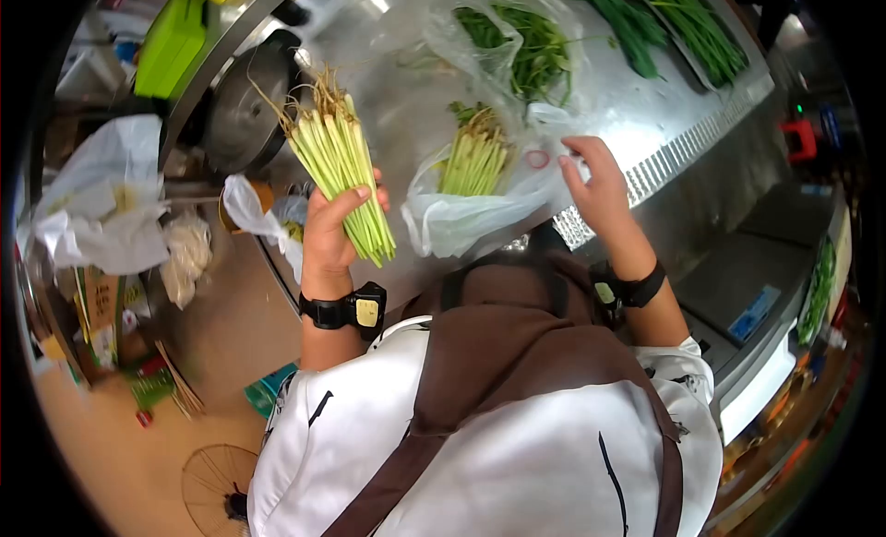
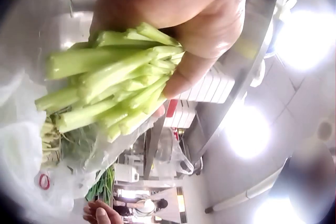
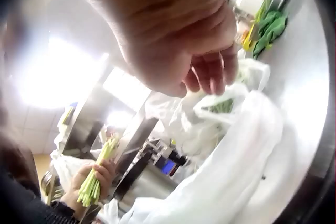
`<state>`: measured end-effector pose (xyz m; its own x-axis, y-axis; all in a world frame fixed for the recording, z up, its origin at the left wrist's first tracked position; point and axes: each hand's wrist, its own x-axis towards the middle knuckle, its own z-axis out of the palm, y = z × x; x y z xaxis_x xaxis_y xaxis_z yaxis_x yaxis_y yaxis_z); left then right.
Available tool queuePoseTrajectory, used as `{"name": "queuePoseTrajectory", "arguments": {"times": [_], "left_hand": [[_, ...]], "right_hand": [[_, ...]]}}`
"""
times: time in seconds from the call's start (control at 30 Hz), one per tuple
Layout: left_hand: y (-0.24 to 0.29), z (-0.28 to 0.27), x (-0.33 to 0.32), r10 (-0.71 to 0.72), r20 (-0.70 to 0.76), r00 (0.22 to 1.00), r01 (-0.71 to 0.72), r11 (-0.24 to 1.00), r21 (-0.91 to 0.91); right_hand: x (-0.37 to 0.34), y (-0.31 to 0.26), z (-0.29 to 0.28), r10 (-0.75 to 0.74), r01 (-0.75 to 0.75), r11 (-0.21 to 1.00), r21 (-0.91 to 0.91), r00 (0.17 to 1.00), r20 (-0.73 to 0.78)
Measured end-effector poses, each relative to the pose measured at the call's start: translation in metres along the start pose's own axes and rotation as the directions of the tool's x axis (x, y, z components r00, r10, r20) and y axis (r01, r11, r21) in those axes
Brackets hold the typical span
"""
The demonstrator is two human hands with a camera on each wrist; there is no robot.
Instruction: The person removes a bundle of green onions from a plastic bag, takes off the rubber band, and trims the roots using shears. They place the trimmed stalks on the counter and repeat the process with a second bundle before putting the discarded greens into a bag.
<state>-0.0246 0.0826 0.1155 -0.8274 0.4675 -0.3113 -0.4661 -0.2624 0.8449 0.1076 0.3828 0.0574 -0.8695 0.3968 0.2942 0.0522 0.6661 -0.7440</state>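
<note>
A bunch of thin celery stalks, roots at the top and cut ends below, is gripped in my left hand. The thumb lies across the stalks in the head view, and the cut ends fill the middle of the left wrist view. More rooted stalks lie in a white plastic bag on the steel counter. My right hand hovers at the bag's right side with loosely bent fingers and nothing between them. Close to its fingertips is a red rubber band.
Leafy greens sit in a clear bag behind. Long green leaves and a tray of green stems lie at the back right. A dark round pan is at the left, with white plastic beyond it.
</note>
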Motion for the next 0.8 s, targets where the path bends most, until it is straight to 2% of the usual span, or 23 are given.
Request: {"name": "queuePoseTrajectory", "arguments": {"times": [0.03, 0.07, 0.1, 0.13, 0.23, 0.27, 0.4, 0.43, 0.5, 0.53, 0.6, 0.63, 0.7, 0.77, 0.8], "left_hand": [[0.001, -0.008, -0.006, 0.031, -0.049, 0.998, -0.031, 1.000, -0.002], [-0.001, -0.016, -0.013, 0.042, -0.065, 0.997, -0.042, 0.999, -0.005], [-0.002, -0.023, -0.022, 0.056, -0.090, 0.994, -0.058, 0.998, -0.016], [-0.003, -0.030, -0.031, 0.068, -0.123, 0.990, -0.071, 0.997, -0.015], [-0.005, -0.046, -0.060, 0.092, -0.226, 0.970, -0.103, 0.994, -0.036], [-0.005, -0.052, -0.072, 0.090, -0.257, 0.962, -0.105, 0.993, -0.048], [-0.003, -0.072, -0.111, 0.138, -0.466, 0.874, -0.173, 0.984, -0.035], [-0.004, -0.079, -0.120, 0.148, -0.494, 0.857, -0.193, 0.980, -0.041], [-0.006, -0.096, -0.139, 0.208, -0.572, 0.793, -0.285, 0.957, -0.048], [-0.011, -0.101, -0.146, 0.219, -0.584, 0.781, -0.315, 0.947, -0.068], [-0.016, -0.101, -0.157, 0.217, -0.618, 0.756, -0.340, 0.936, -0.087], [-0.018, -0.101, -0.161, 0.210, -0.631, 0.747, -0.349, 0.931, -0.104], [-0.024, -0.096, -0.166, 0.195, -0.624, 0.757, -0.362, 0.920, -0.151], [-0.030, -0.091, -0.173, 0.143, -0.610, 0.780, -0.319, 0.928, -0.191], [-0.033, -0.086, -0.173, 0.165, -0.636, 0.754, -0.355, 0.916, -0.184]], "right_hand": [[0.005, -0.007, 0.010, -0.019, 0.019, 1.000, 0.008, 1.000, 0.019], [0.012, -0.012, 0.019, -0.137, 0.136, 0.972, -0.192, 0.991, 0.008], [0.017, -0.018, 0.027, -0.256, 0.244, 0.891, -0.383, 0.966, 0.020], [0.020, -0.023, 0.033, -0.278, 0.274, 0.888, -0.369, 0.960, 0.042], [0.028, -0.039, 0.056, -0.393, 0.425, 0.898, -0.113, 0.890, 0.230], [0.029, -0.050, 0.063, -0.449, 0.484, 0.871, -0.089, 0.856, 0.255], [0.036, -0.080, 0.083, -0.595, 0.621, 0.782, -0.049, 0.768, 0.238], [0.039, -0.084, 0.091, -0.616, 0.641, 0.767, -0.024, 0.746, 0.253], [0.041, -0.087, 0.108, -0.601, 0.577, 0.796, 0.181, 0.721, 0.345], [0.044, -0.088, 0.117, -0.621, 0.595, 0.780, 0.194, 0.700, 0.352], [0.051, -0.100, 0.146, -0.650, 0.568, 0.755, 0.328, 0.581, 0.490], [0.054, -0.105, 0.167, -0.663, 0.575, 0.743, 0.343, 0.562, 0.495], [0.060, -0.114, 0.218, -0.724, 0.635, 0.670, 0.384, 0.445, 0.526], [0.071, -0.121, 0.279, -0.715, 0.714, 0.607, 0.350, 0.298, 0.633], [0.075, -0.125, 0.306, -0.724, 0.719, 0.594, 0.362, 0.282, 0.629]]}}
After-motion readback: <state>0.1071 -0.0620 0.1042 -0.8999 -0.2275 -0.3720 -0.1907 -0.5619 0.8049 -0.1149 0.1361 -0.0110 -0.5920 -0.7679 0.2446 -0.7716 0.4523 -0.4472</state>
